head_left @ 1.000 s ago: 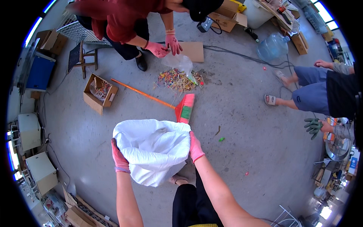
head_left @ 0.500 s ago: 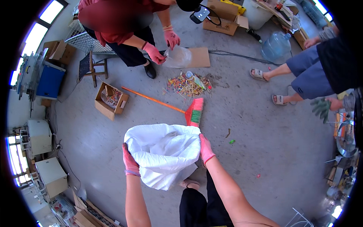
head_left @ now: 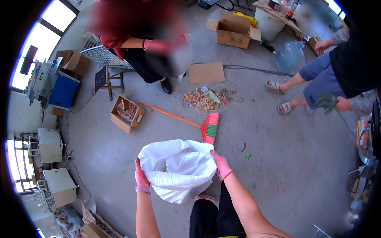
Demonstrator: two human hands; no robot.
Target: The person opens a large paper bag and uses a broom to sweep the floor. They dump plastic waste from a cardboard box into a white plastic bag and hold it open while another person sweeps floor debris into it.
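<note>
Between my hands hangs a white woven sack (head_left: 180,181), its mouth spread wide and its rim folded over. My left hand (head_left: 141,176), in a pink glove, grips the left side of the rim. My right hand (head_left: 221,164), gloved the same way, is closed on the right side with the thumb on top. Just beyond the sack a broom (head_left: 209,129) lies on the floor, with pink and green bristles and an orange handle. Farther off is a heap of small colourful sticks and scraps (head_left: 200,100), with a clear cup (head_left: 204,90) on it.
An open carton with scraps (head_left: 119,115) stands left of the broom. Flat cardboard (head_left: 206,73) lies beyond the heap. A person in red (head_left: 131,39) leans in at the far left; another in blue shorts (head_left: 323,81) stands right, near a water jug (head_left: 289,55). Cables (head_left: 254,68) cross the floor.
The person in red has drawn their gloved hands back, and the clear plastic bag has left the cardboard. The view has shifted slightly; my hands keep their hold on the sack.
</note>
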